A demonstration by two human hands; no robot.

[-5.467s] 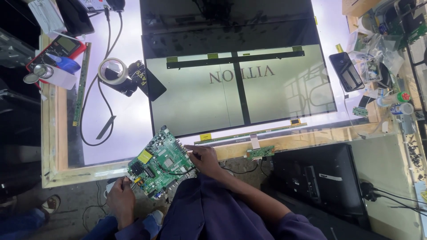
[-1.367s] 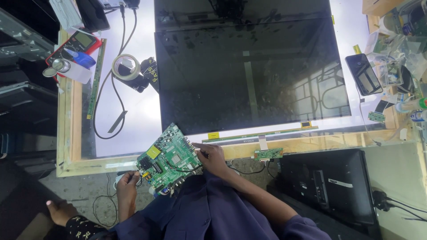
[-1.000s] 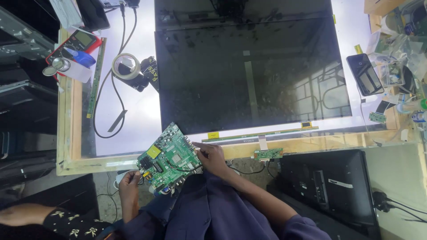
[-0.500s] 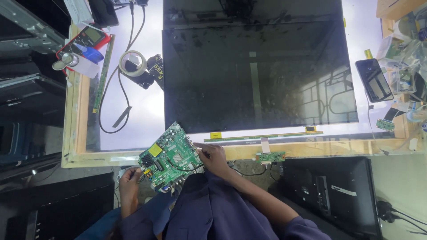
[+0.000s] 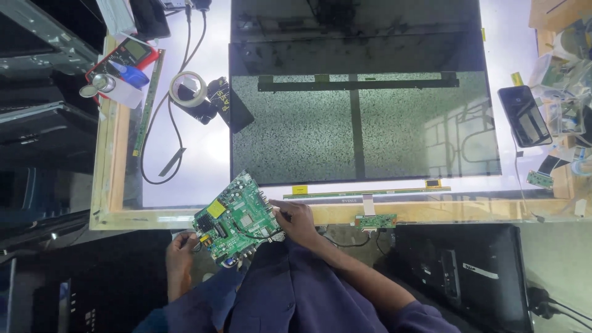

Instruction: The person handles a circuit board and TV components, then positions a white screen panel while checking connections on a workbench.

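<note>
Head view shows one green circuit board (image 5: pixel 237 219) held at the desk's (image 5: pixel 111 185) near edge, gripped by the left hand (image 5: pixel 180 250) and right hand (image 5: pixel 296 221). One flat display panel (image 5: pixel 364 126) now shows grey static where it was dark before.

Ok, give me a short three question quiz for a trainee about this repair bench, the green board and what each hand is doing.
1. True or false: the green square circuit board lies flat on the large dark display panel.
2. Which hand touches the board's right edge?
A. left hand
B. right hand
3. Fill in: the white roll of tape lies to the panel's ____.

Key:
1. False; both hands hold it at the wooden frame's near edge.
2. B
3. left
</note>
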